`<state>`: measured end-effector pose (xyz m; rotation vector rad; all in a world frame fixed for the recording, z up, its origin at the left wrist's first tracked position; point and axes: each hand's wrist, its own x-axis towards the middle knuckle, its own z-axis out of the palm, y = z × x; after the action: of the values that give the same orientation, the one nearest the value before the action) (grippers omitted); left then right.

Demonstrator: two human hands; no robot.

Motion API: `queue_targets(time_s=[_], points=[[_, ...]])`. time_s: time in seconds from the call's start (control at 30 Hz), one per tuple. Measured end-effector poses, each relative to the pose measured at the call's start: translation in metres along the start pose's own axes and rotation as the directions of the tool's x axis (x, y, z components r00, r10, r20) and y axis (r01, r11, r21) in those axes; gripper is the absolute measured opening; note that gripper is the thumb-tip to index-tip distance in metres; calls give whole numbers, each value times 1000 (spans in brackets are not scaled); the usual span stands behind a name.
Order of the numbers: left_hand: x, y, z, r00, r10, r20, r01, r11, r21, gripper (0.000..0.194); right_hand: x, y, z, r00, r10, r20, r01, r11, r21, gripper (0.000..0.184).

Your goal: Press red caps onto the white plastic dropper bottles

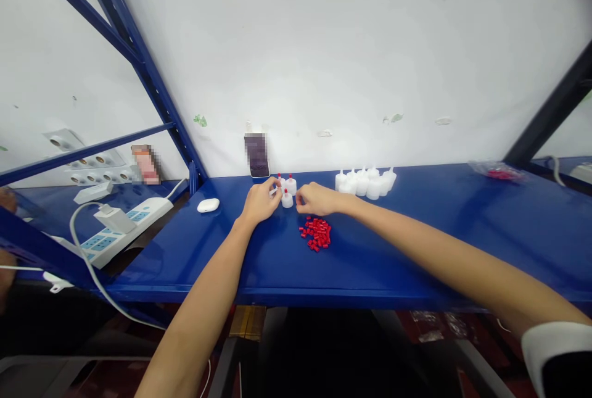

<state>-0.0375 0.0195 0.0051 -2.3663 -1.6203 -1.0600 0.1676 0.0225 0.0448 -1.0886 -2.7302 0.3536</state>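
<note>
My left hand [261, 203] is closed, and a white tip [274, 190] like a bottle nozzle shows between its fingers; the rest of what it holds is hidden in the palm. Right beside it stand three small white squeeze bottles with red caps, the front bottle [287, 201] nearest to me. On their other side my right hand [316, 199] is closed in a pinch, and whatever lies between its fingertips cannot be made out. A loose pile of small red caps [317, 233] lies on the blue table just below my right hand.
Several uncapped white bottles [372, 187] stand grouped to the right on the blue table [370, 262]. A phone [258, 155] leans on the wall. Left are a white earbud case [208, 205] and a power strip [127, 231]. A plastic bag [497, 171] with red pieces lies far right.
</note>
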Motion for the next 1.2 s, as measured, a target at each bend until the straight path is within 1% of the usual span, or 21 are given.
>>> queue_targets(time_s=[0.07,0.1,0.17,0.2,0.27,0.33,0.4,0.47,0.6,0.67,0.77,0.87,0.9,0.97,1.03,1.1,1.13,1.2], points=[[0,4,0,999,30,-23,-31,998,-46,20,7,3,0,990,50,-135,-21,978,209,11],[0,6,0,998,45,-33,-47,997,-69,21,11,3,0,977,83,-198,-13,944,331,11],[0,10,2,997,66,-49,-71,992,-105,24,18,2,1,940,158,-303,34,839,543,15],[0,12,3,996,70,-54,-76,990,-119,25,21,1,2,920,190,-343,68,785,616,17],[-1,16,5,996,65,-58,-73,986,-152,27,24,-3,6,892,222,-394,133,705,696,18],[-1,20,7,996,51,-71,-65,976,-207,27,25,-7,10,882,206,-423,181,680,710,17],[-2,23,9,995,38,-89,-61,962,-265,24,25,-11,14,872,184,-453,206,702,682,15],[-2,26,10,994,23,-108,-54,954,-293,22,23,-13,17,851,180,-494,211,744,634,14],[-1,29,13,992,-38,-119,-1,952,-305,22,21,-13,21,805,221,-551,176,797,577,13],[-1,30,14,991,-64,-119,24,949,-314,22,22,-12,23,799,232,-555,165,803,573,16],[-1,32,14,991,-58,-119,14,940,-342,21,23,-10,28,801,216,-559,173,809,562,18],[-1,33,14,991,-60,-120,14,936,-351,24,22,-9,31,801,177,-572,168,851,498,17],[-1,33,14,991,-61,-115,18,939,-344,26,21,-9,31,803,144,-579,161,882,443,17],[-2,31,14,995,-40,-92,9,950,-313,29,17,-10,29,821,30,-570,144,955,259,18],[-2,29,13,998,2,-65,-20,960,-278,31,12,-11,25,858,-88,-505,117,993,26,22],[-2,28,13,998,23,-61,-39,964,-262,32,8,-11,19,894,-148,-423,90,984,-154,27],[-2,27,12,997,18,-70,-36,965,-261,33,7,-10,17,903,-162,-399,82,974,-210,29],[-2,27,11,995,-5,-99,-21,965,-260,37,6,-9,13,904,-194,-380,98,961,-257,32]])
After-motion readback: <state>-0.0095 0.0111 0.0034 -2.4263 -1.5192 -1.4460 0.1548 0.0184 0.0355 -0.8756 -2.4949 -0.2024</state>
